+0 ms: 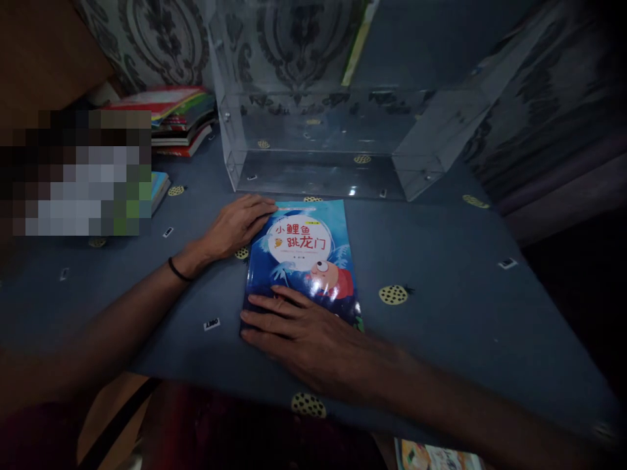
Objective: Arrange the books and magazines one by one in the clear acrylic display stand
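Flat and outstretched, your right hand (308, 336) covers the lower part of the book (301, 245); your left hand (240, 225), loosely extended, touches its upper left corner. Beyond both stands a clear rack (426, 147).

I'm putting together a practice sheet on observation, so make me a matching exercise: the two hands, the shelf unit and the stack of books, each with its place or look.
Column one
1. left hand
2. right hand
3. shelf unit
4. stack of books

Column two
A. clear and see-through
B. laid across the lower part of the blue book
C. at the back, left of the shelf unit
D. at the upper left corner of the blue book

Pairs: 1-D; 2-B; 3-A; 4-C
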`<state>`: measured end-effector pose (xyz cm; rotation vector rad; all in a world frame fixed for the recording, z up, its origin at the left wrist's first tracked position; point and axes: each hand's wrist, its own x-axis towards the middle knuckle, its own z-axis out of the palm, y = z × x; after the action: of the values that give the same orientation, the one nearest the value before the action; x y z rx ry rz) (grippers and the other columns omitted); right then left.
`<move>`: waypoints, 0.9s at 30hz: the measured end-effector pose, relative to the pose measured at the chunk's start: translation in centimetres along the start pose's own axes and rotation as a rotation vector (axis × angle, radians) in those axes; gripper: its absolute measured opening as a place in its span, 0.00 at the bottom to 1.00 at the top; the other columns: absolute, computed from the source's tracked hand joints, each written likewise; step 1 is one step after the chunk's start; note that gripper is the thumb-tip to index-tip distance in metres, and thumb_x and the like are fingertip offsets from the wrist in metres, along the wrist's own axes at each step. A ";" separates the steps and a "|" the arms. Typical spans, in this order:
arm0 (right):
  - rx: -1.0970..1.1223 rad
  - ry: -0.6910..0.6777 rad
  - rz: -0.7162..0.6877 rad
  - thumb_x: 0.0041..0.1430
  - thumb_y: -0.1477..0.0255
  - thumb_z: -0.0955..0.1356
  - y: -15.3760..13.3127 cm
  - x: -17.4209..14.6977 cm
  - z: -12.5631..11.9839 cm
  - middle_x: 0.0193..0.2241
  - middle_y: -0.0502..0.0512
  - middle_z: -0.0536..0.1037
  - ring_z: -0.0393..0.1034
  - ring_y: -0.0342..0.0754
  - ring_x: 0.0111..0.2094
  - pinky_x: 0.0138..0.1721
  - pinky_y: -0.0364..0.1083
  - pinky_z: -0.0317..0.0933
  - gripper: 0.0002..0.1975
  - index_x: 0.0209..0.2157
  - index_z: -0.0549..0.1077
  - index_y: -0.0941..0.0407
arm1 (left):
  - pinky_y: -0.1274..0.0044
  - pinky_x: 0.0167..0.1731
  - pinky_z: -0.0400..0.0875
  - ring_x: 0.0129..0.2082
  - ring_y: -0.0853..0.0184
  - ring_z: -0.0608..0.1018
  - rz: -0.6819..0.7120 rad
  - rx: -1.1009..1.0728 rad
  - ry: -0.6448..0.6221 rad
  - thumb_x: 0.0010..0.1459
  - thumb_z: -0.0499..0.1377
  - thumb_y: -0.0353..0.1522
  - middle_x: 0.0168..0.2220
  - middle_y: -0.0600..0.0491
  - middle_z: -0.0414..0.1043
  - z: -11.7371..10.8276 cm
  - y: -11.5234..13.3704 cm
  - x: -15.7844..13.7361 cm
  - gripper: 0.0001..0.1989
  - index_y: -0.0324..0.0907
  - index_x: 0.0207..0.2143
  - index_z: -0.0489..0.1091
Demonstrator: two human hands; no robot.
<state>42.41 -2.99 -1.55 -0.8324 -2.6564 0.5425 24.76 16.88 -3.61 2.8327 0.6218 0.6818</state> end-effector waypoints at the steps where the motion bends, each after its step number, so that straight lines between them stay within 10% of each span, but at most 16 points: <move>1: 0.013 0.011 0.006 0.70 0.75 0.64 0.0 -0.3 0.0 0.63 0.55 0.73 0.59 0.51 0.68 0.71 0.58 0.50 0.18 0.59 0.72 0.56 | 0.65 0.56 0.71 0.53 0.60 0.78 0.009 0.002 0.009 0.72 0.49 0.35 0.54 0.43 0.77 0.0 0.0 0.0 0.17 0.38 0.53 0.73; 14: -0.042 0.254 0.242 0.73 0.71 0.62 1.2 -4.0 -0.7 0.61 0.61 0.74 0.64 0.51 0.65 0.70 0.61 0.52 0.19 0.61 0.69 0.60 | 0.62 0.50 0.73 0.50 0.56 0.78 0.031 0.207 -0.084 0.70 0.51 0.32 0.51 0.44 0.77 -0.6 2.1 2.0 0.16 0.40 0.54 0.74; 27: -0.045 0.283 0.224 0.71 0.73 0.64 1.0 -4.0 -0.7 0.59 0.61 0.75 0.65 0.51 0.64 0.70 0.58 0.51 0.19 0.60 0.70 0.61 | 0.65 0.48 0.72 0.47 0.58 0.75 0.140 0.204 -0.196 0.70 0.47 0.27 0.50 0.44 0.76 3.6 5.8 9.0 0.19 0.37 0.57 0.71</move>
<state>46.32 -4.42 -2.04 -1.1379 -2.3414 0.3839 35.74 15.36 -1.77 3.1050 0.4891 0.3710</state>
